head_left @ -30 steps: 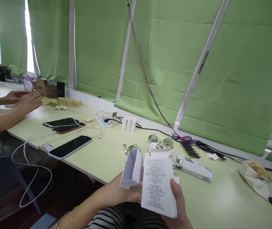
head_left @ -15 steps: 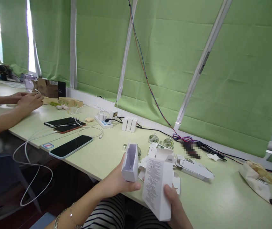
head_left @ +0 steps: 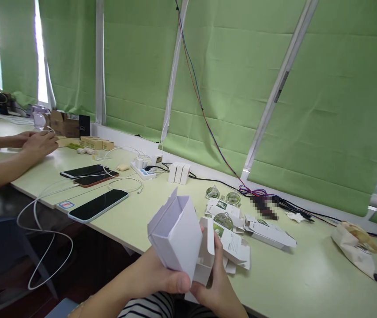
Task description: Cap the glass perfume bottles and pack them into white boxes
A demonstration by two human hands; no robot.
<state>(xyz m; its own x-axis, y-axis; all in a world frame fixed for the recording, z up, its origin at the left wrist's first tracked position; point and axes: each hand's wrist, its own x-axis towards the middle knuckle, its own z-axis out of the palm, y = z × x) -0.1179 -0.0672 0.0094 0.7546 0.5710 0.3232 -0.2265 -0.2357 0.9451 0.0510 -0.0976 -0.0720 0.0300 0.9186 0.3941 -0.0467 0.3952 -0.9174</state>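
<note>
The left hand (head_left: 167,280) holds an open-topped white box (head_left: 175,234) up over the near edge of the desk (head_left: 307,274), tilted with its mouth toward the back. Its grip is wrapped round the lower end, thumb pressed across the front. Just beside it, the right hand (head_left: 216,282) pinches a folded carton (head_left: 205,265) between thumb and raised fingers (head_left: 219,249), and the carton's edge touches the box's side. The step in hand looks like working the two paper pieces against each other. Anything further with them would seem to call for a light, even hold so the thin walls do not crush, and for squaring the edges first.

On the desk just behind the hands lie flat printed cartons (head_left: 236,247), one bearing a glass globe (head_left: 224,219). An opened carton (head_left: 269,232) lies to the right, with two more globes (head_left: 212,192) further back. These crowd the space ahead of the hands. Off to the left are phones (head_left: 97,204) on white cables (head_left: 49,229), and further off a co-worker's hands (head_left: 39,142). A paper bag (head_left: 354,247) sits well to the right.
</note>
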